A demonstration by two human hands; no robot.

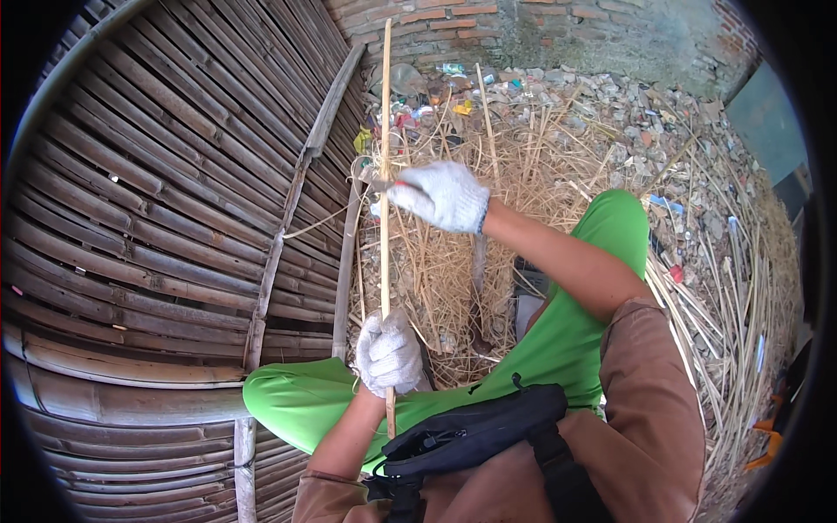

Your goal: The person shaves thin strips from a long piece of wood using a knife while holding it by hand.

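A long pale bamboo strip (385, 253) runs almost upright through the middle of the view, from above my lap toward the brick wall. My left hand (389, 353), in a white knitted glove, is closed round its lower part. Further up the strip, my right hand (446, 195), gloved the same way, is closed on a knife. Its blade (378, 185) lies across the strip, pointing left; a bit of red shows by the fingers, and most of the handle is hidden. Thin curled shavings hang near the blade.
A slatted bamboo wall (157, 200) fills the left side. Straw-like shavings (453, 279) cover the ground between my green-clad legs, with rubble and litter (636, 118) beyond. Several long thin strips (724, 349) lie at the right. A black bag (475, 431) rests at my waist.
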